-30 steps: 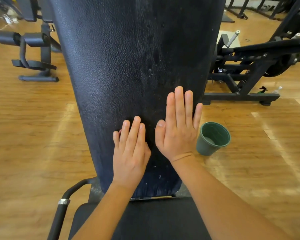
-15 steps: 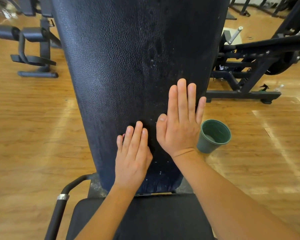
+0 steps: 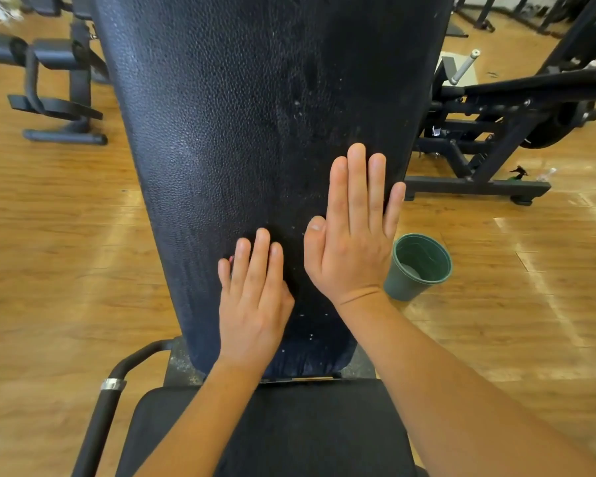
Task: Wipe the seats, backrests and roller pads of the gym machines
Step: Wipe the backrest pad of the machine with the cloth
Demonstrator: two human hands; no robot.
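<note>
The black textured backrest (image 3: 248, 125) of a gym bench fills the middle of the view, with white specks on its right half. Below it lies the black seat (image 3: 289, 428). My left hand (image 3: 255, 304) lies flat on the lower backrest with its fingers together. A small red bit (image 3: 231, 259) peeks out by its little finger; what it is stays hidden. My right hand (image 3: 353, 235) rests flat, fingers straight, near the backrest's right edge, a little higher than the left.
A green plastic pot (image 3: 417, 266) stands on the wooden floor just right of the bench. A black machine frame (image 3: 479, 180) is at the right, roller pads (image 3: 25, 51) on a stand at the far left. A black handle bar (image 3: 107, 397) rises beside the seat.
My right hand has slid a little up the backrest. My left hand has stayed about where it was.
</note>
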